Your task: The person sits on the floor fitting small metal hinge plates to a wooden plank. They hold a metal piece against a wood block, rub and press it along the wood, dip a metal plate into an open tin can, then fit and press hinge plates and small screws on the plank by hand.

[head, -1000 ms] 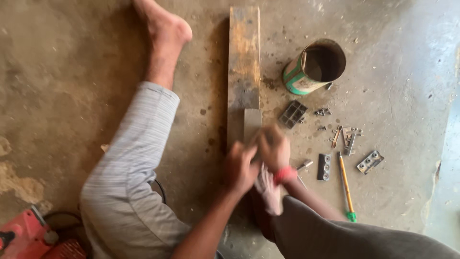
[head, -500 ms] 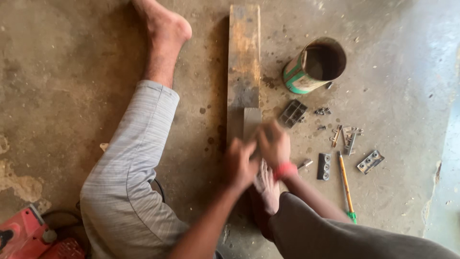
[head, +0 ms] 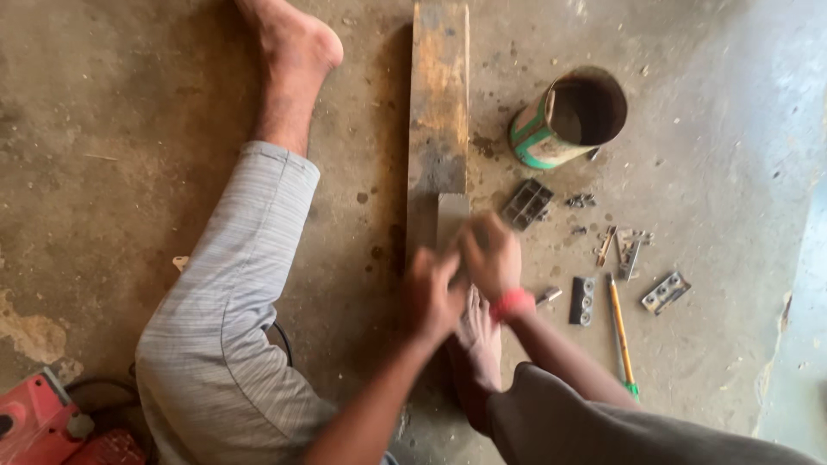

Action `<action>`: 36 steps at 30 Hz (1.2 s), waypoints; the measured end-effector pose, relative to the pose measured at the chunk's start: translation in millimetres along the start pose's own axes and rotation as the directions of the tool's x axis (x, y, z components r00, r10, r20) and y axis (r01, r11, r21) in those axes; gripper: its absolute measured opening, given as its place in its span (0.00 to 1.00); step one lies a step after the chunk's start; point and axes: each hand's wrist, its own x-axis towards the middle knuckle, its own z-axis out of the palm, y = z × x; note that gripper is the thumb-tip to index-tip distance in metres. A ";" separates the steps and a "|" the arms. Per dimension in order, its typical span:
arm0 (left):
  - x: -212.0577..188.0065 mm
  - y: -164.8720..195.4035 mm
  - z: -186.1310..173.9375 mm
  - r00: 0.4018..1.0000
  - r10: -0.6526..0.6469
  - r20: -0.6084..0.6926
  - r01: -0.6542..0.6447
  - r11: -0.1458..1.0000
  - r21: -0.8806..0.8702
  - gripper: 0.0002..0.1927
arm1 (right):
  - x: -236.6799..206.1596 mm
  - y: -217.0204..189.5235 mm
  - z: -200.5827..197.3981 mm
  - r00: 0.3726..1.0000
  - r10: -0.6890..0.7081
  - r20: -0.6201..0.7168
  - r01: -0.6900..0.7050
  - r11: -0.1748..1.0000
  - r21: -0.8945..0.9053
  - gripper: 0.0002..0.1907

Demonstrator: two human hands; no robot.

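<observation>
Far left, 8 o'clock corner: red power tool (head: 39,422) on the concrete floor (head: 112,129), partly cut off by the frame.

Your left leg in grey striped trousers (head: 224,327) runs up toward 11 o'clock, bare left foot (head: 293,43) near the top edge.

Centre: long wooden plank (head: 439,103) lies flat on the floor, running from 12 o'clock down to your hands. A small grey flat piece (head: 451,217) sits on its near end, just above your fingers.

Left hand (head: 431,297) is pressed down at the plank's near end, fingers curled; motion blur, so can't tell what its grip has closed on. Right hand (head: 489,257), red band (head: 512,303) at the wrist, sits just beside it at 1 o'clock, touching the grey piece; its grip is also blurred, can't tell. Your right foot (head: 476,344) lies right under both hands.

Right of the plank: dark metal hinge (head: 526,203), then the green-banded tin can (head: 564,120) on its side at 1 o'clock. Further right at 3 o'clock: loose screws (head: 580,201), more hinges (head: 582,300) (head: 665,292), orange pencil (head: 620,331).
</observation>
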 end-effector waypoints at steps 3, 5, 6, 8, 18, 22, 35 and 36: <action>-15.1 -17.0 9.9 0.994 0.096 -0.057 -0.093 0.994 0.057 0.27 | -16.5 15.1 2.7 0.997 0.074 -0.011 -0.074 0.997 -0.005 0.08; 8.9 -40.9 23.5 0.991 0.114 -0.076 -0.106 0.988 0.109 0.23 | 8.4 26.9 11.9 1.000 0.016 -0.017 -0.016 0.999 -0.043 0.08; 17.6 -48.8 27.6 0.992 0.110 -0.063 -0.101 0.986 0.131 0.21 | 25.4 29.5 15.3 0.998 -0.060 -0.021 0.059 0.995 -0.076 0.08; 49.3 -57.3 35.5 0.997 0.041 -0.060 -0.035 0.995 0.096 0.22 | 63.4 27.6 20.5 0.999 0.021 -0.031 -0.024 0.997 -0.076 0.11; -22.0 -15.2 7.2 0.999 0.054 0.001 -0.054 0.998 -0.023 0.30 | -15.5 5.8 1.0 0.998 0.017 -0.053 -0.018 1.000 -0.023 0.09; 42.5 -45.5 22.9 0.999 0.047 0.000 -0.046 0.994 0.100 0.23 | 52.9 20.1 14.9 0.999 0.014 -0.036 -0.019 0.991 -0.131 0.11; 17.5 -30.3 13.1 0.996 0.029 0.079 -0.037 0.994 0.101 0.20 | 6.1 30.7 9.4 0.997 -0.036 -0.062 0.033 0.998 -0.045 0.09; 33.2 -38.1 18.4 0.994 -0.006 0.107 -0.009 0.990 0.142 0.16 | 26.7 31.8 12.8 0.995 -0.058 -0.086 0.053 0.997 -0.058 0.09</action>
